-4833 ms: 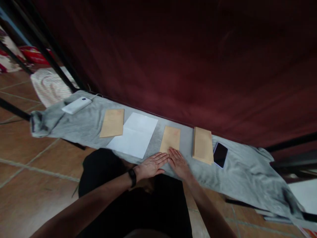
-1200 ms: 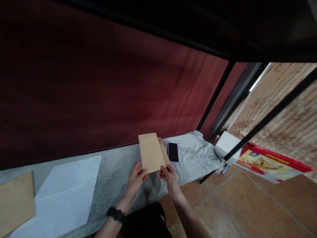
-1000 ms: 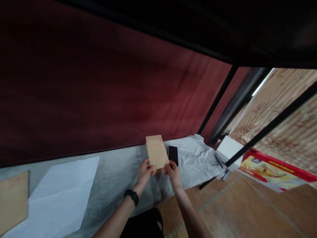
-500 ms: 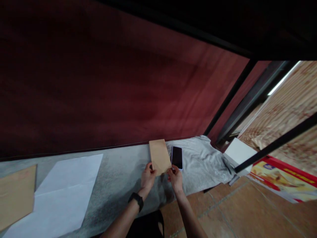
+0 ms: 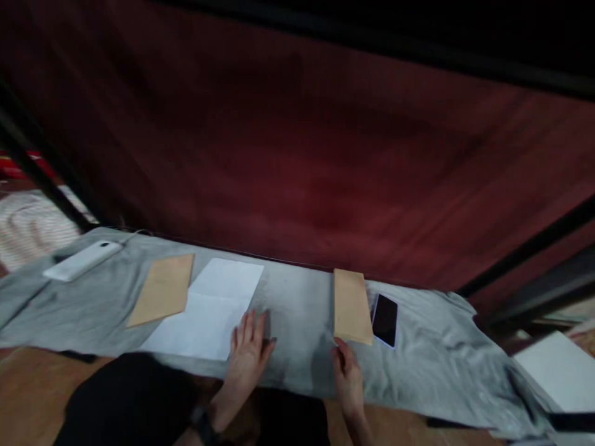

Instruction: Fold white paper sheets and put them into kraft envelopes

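The stack of tan envelopes [image 5: 352, 306] lies on the cloth-covered desk [image 5: 300, 310], long axis running front to back, just beyond the right hand [image 5: 349, 379], whose loosely bent fingers sit at its near-left corner, contact unclear. The left hand [image 5: 246, 359], fingers spread, is farther off, at the white sheet's [image 5: 209, 316] right edge.

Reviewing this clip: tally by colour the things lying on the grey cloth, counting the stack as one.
Tan: 2 (flat paper piece, paper stack)
White: 2 (paper sheet, device with cord)
Black-screened: 1 (phone)
Total: 5; the layers in the stack cannot be counted.
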`<state>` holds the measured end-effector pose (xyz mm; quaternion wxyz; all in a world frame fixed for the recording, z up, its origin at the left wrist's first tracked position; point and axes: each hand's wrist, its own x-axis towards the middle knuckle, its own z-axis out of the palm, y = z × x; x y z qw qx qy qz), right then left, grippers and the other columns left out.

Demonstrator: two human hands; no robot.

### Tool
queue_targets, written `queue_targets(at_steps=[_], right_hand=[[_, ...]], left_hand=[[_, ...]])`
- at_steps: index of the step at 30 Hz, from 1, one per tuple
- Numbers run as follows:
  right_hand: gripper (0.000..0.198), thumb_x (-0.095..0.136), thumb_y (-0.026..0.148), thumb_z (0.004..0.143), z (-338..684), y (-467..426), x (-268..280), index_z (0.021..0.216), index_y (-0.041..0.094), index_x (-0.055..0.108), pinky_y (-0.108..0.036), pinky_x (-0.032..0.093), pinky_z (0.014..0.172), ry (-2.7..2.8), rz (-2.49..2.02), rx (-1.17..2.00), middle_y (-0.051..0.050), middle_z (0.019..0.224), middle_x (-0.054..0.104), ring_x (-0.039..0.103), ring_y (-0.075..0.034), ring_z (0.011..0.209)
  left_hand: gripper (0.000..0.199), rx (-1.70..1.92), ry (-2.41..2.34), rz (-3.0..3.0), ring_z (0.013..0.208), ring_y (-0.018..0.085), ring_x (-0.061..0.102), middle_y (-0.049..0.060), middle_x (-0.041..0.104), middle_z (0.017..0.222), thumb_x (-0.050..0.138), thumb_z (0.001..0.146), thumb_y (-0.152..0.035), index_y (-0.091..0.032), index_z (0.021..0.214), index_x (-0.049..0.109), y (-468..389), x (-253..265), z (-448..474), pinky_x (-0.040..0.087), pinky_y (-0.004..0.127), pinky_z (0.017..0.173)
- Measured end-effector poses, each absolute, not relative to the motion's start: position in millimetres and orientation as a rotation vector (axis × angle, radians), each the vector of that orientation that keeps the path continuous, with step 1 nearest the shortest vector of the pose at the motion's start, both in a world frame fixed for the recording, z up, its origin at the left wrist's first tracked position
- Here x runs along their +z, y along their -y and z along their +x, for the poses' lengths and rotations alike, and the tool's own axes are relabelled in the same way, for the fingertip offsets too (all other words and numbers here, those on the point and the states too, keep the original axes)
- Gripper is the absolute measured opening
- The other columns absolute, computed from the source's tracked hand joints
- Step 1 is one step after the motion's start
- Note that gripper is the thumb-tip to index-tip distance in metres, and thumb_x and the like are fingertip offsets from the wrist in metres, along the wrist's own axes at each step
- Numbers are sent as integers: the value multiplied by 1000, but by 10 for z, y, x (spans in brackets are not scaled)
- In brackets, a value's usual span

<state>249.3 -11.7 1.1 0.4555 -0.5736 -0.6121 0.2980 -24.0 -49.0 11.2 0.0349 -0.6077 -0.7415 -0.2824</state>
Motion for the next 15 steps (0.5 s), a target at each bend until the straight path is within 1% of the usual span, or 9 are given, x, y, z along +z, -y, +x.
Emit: queue_targets(at_steps=[1, 2, 4, 6, 7, 9, 11, 13, 15], right_hand=[[44, 50, 50, 92, 2353, 158, -21, 111, 17, 72, -37, 56, 85, 1552, -1377, 752, -14, 109, 74, 71, -27, 99], [42, 49, 48, 93, 2208, 189, -41, 109, 18, 73, -38, 56, 86, 1583, -1349, 768, -13, 110, 74, 71, -27, 100], [39, 48, 44, 93, 1919, 224, -47, 108, 19, 74, -38, 57, 87, 1620, -1313, 802, -13, 108, 75, 71, -26, 99], [35, 49, 41, 92, 1653, 229, -29, 106, 21, 75, -39, 57, 87, 1635, -1283, 866, -12, 106, 75, 72, -26, 97], [34, 50, 40, 91, 1531, 224, -18, 105, 21, 75, -39, 59, 84, 1632, -1269, 928, -11, 104, 76, 72, -26, 93], [32, 53, 40, 88, 1310, 209, -6, 104, 23, 75, -37, 61, 70, 1604, -1240, 1114, -9, 97, 76, 73, -25, 80], [33, 53, 42, 88, 1120, 196, -2, 105, 24, 74, -35, 61, 59, 1563, -1223, 1308, -7, 91, 76, 72, -23, 70], [35, 50, 45, 89, 967, 191, 8, 103, 24, 74, -35, 61, 57, 1557, -1221, 1417, -7, 87, 76, 72, -22, 68], [39, 43, 48, 93, 864, 194, 42, 99, 24, 74, -35, 61, 56, 1651, -1211, 1339, -7, 82, 76, 73, -23, 67]], left_hand=[[59, -735, 2310, -1751, 146, 40, 30, 23, 39, 156, 43, 95, -45, -11, 143, 49, 631, 85, -460, 29, 64, 112], [63, -619, 2338, -1692, 146, 41, 32, 25, 41, 154, 42, 95, -48, -8, 142, 49, 755, 68, -657, 29, 65, 112], [65, -411, 2345, -1770, 141, 40, 40, 24, 48, 149, 46, 93, -53, -8, 139, 54, 940, 77, -962, 34, 60, 112], [61, -256, 2336, -1915, 138, 37, 47, 21, 51, 147, 48, 93, -51, -10, 137, 57, 1039, 143, -1138, 39, 53, 111], [57, -193, 2334, -1977, 137, 35, 48, 20, 52, 147, 49, 93, -46, -11, 137, 57, 1058, 193, -1185, 41, 50, 110], [49, -77, 2341, -2068, 135, 34, 50, 20, 54, 146, 50, 93, -34, -11, 136, 58, 1054, 313, -1229, 43, 47, 109], [46, 36, 2352, -2136, 133, 33, 53, 21, 56, 143, 50, 89, -18, -11, 134, 60, 1020, 437, -1247, 46, 46, 106], [50, 84, 2332, -2220, 129, 31, 56, 21, 59, 139, 49, 83, -6, -12, 131, 62, 986, 548, -1259, 49, 43, 102], [54, 26, 2279, -2301, 124, 28, 61, 17, 64, 134, 45, 81, 0, -15, 129, 63, 960, 636, -1240, 50, 41, 101]])
